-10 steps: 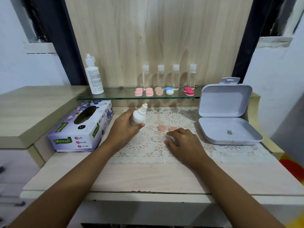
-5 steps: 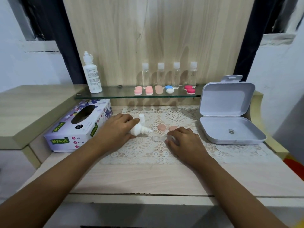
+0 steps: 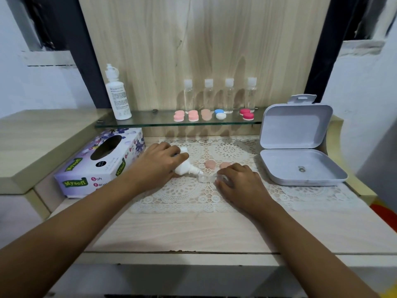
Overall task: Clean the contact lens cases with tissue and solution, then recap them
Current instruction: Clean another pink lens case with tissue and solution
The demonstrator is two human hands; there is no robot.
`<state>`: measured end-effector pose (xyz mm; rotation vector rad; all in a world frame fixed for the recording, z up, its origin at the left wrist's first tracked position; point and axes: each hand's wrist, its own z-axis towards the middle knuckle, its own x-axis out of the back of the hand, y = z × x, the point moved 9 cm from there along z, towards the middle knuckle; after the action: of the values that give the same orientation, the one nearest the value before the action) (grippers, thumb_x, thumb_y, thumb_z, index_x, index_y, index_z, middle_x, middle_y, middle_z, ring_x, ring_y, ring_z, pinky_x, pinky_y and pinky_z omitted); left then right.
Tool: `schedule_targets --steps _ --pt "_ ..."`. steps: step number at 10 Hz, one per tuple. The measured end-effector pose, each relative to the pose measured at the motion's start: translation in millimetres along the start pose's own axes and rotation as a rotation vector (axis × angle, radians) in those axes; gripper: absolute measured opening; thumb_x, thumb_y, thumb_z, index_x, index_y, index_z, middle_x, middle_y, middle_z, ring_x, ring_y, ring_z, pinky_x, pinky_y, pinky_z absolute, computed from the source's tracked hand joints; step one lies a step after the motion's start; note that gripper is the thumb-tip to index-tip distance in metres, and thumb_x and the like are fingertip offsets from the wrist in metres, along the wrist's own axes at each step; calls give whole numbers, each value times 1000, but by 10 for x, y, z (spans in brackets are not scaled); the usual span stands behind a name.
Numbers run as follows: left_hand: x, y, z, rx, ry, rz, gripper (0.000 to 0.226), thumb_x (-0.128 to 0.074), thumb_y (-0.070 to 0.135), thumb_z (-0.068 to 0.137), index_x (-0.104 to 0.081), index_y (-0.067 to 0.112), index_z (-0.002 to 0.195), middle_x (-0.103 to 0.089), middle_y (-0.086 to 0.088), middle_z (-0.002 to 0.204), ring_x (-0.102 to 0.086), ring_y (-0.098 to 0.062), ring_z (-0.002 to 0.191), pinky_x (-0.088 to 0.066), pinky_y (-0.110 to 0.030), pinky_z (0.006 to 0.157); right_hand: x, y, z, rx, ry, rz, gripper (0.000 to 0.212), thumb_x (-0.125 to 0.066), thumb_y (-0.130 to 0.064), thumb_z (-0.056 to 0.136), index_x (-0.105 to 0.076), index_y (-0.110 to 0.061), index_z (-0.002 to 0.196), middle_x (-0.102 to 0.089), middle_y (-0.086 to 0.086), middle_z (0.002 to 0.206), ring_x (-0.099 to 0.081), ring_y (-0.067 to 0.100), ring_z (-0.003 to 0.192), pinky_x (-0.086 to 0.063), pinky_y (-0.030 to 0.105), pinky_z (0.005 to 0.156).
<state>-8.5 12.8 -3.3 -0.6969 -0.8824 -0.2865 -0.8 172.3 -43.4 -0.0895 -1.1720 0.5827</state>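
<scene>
Left hand (image 3: 160, 163) grips a small white solution bottle (image 3: 184, 167), tilted, with its nozzle touching or just over the clear lens case (image 3: 206, 179). Right hand (image 3: 238, 181), fingers curled, holds the case's right end on the lace mat (image 3: 182, 194). Two peach caps (image 3: 209, 164) lie just beyond the right fingertips. Tissue box (image 3: 98, 162), marked "Mysoft" and "Soft Facial", sits beside the left wrist. Open grey box (image 3: 300, 166) stands apart, right of the right hand.

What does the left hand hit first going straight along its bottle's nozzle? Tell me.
The clear lens case, just past the nozzle of the small white bottle the left hand grips; the right hand holds that case. The gap is hard to judge.
</scene>
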Motion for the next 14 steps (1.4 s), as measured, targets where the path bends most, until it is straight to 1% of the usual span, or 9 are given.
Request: schedule_targets --steps 2,4,6,8,11,14 --pt "100 43 56 -37 50 51 51 -86 29 59 -66 12 103 -67 -9 88 -62 -29 76 -50 -39 63 -8 2 6 2 -5 -6 30 -50 -38 91 -60 -26 116 -56 -4 121 -47 21 110 -33 31 86" --pt "166 72 90 -64 76 87 54 -88 22 54 -68 12 103 -68 -9 88 -63 -30 79 -50 -37 65 -10 2 11 3 -7 -13 31 -50 -39 91 -59 -26 117 -56 -4 121 -47 21 110 -34 32 87" --pt "200 98 111 -94 109 120 52 -87 14 56 -68 13 104 -69 -9 91 -63 -31 84 -51 -40 71 -6 -6 7 10 -13 -13 31 -49 -39 91 -59 -25 118 -55 -3 122 -46 21 111 -33 32 87" --pt "228 121 151 -128 121 133 54 -87 8 54 -68 15 104 -69 -6 91 -62 -30 82 -50 -37 71 -3 -8 5 13 -9 -14 31 -49 -39 91 -59 -25 117 -55 -3 122 -46 20 111 -33 32 86" --pt "247 141 172 -146 114 155 55 -85 5 55 -67 16 106 -66 -4 86 -59 -26 75 -49 -35 68 -9 -7 7 4 -16 -17 31 -49 -39 91 -59 -25 117 -55 -3 123 -46 21 111 -33 32 86" --pt "257 159 184 -156 110 168 56 -85 5 54 -68 17 106 -66 -3 86 -59 -24 74 -50 -35 70 -6 -8 9 -4 -17 -19 30 -48 -39 91 -59 -25 116 -54 -3 123 -46 20 112 -32 32 87"
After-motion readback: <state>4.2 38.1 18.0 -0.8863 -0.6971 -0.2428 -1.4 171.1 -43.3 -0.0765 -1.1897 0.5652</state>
